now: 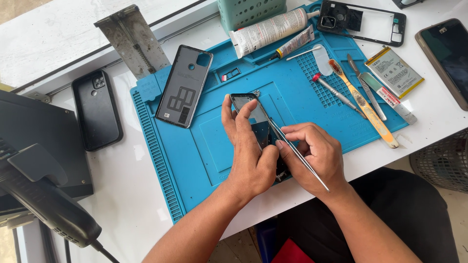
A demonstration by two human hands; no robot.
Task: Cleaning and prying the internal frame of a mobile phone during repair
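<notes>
Over the blue repair mat (204, 146), the left hand (251, 156) closes its grip around an opened phone (256, 122), long axis running away from the person. The right hand (317, 156), just beside, pinches steel tweezers (292, 148) angled onto it.

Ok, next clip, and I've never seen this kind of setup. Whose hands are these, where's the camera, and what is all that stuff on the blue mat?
There is no machine here: a person works with two bare hands, and the one picture comes from a camera on their head, looking down. The left hand holds an opened phone over a blue mat on a white table. The right hand holds tweezers whose tips rest on the phone. On the mat lie a back cover, a glue tube and hand tools. A battery, a phone frame and a black case lie on the table around it.
</notes>
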